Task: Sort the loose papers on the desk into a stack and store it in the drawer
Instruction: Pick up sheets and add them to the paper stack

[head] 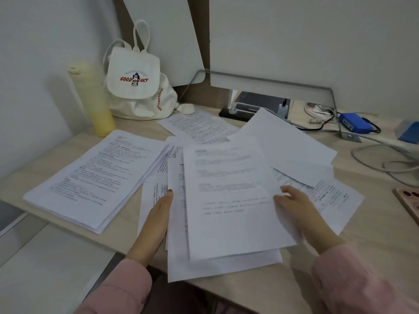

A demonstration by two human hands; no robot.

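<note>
A thick stack of printed papers (pixel 90 177) lies on the left of the light wooden desk (pixel 367 236). Loose printed sheets spread over the middle and right: a top sheet (pixel 229 196), a blank sheet (pixel 288 146) behind it, another printed sheet (pixel 199 125) further back. My left hand (pixel 156 220) lies flat on the left edge of the loose pile, fingers together. My right hand (pixel 297 209) grips the right edge of the top sheet, thumb on top. Both sleeves are pink. No drawer is in view.
A white canvas backpack (pixel 138 87) and a yellow bottle (pixel 93 98) stand at the back left. A monitor stand (pixel 272 83), power strip (pixel 235 114), blue box (pixel 354 123) and cables (pixel 385 162) fill the back right. A pink phone (pixel 410 202) lies at the right edge.
</note>
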